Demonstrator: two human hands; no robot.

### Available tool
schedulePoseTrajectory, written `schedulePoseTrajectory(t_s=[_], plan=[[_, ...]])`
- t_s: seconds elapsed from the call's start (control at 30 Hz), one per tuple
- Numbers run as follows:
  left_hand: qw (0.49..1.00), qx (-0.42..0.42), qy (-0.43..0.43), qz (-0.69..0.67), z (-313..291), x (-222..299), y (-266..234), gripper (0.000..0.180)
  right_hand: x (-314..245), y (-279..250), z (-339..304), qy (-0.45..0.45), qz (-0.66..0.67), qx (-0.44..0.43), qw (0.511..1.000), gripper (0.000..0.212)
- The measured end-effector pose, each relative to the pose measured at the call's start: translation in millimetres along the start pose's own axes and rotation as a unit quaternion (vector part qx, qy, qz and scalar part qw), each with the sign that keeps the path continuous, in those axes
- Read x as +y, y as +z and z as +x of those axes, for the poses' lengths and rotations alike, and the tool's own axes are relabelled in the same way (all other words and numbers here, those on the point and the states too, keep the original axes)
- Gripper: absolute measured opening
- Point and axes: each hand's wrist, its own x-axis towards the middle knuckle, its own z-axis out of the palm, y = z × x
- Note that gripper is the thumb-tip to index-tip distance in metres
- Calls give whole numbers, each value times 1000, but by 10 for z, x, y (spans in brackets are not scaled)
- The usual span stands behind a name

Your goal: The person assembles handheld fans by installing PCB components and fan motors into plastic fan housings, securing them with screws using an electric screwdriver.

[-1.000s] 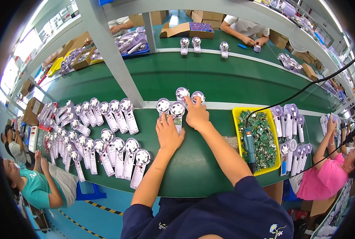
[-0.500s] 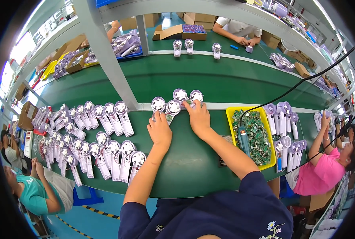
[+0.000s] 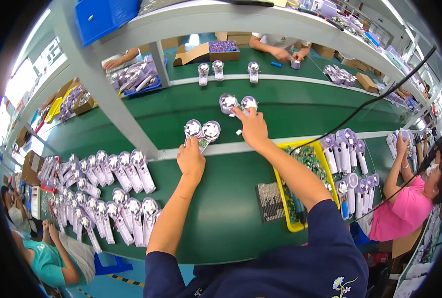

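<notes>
Two half-assembled handheld fans [image 3: 211, 130], with round lilac-rimmed heads and white blades, lie side by side across the pale rail. My left hand [image 3: 190, 158] is closed around their handle ends, where a bit of green circuit board shows. Farther forward, over the green belt, my right hand [image 3: 253, 130] grips another pair of fans [image 3: 228, 103] near their heads. Their handles are mostly hidden under its fingers. A small white piece [image 3: 238, 132] shows beside that hand.
Rows of similar fans [image 3: 136, 211] cover the bench's left. On the right stand a yellow bin [image 3: 296, 227] of circuit boards, a dark gridded block [image 3: 270, 202] and finished-looking fans [image 3: 347, 144]. A grey post [image 3: 111, 99] and black cable [image 3: 365, 107] cross the space. Co-workers sit around.
My right hand has carried its pair of fans forward past the rail, away from the left pair. My left hand has advanced slightly with its fans. The whole view has shifted.
</notes>
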Motion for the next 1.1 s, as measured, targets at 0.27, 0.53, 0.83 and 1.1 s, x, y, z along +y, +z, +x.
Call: schedulePoseTrajectory(t_s=[0.27,0.53,0.83,1.1], plan=[[997,28,40,-65,1660,610,634,34,1302,396,1362,135,-69,38,988,65],[995,-42,34,-87,3046,894,1533,28,2174,878,2435,271,32,24,962,61],[987,126,98,-30,3415,1225,2390,34,3071,1570,2973,130,-21,109,985,47],[996,-43,-24,-77,3445,1467,2031,33,2982,1892,2421,155,-7,113,981,57]])
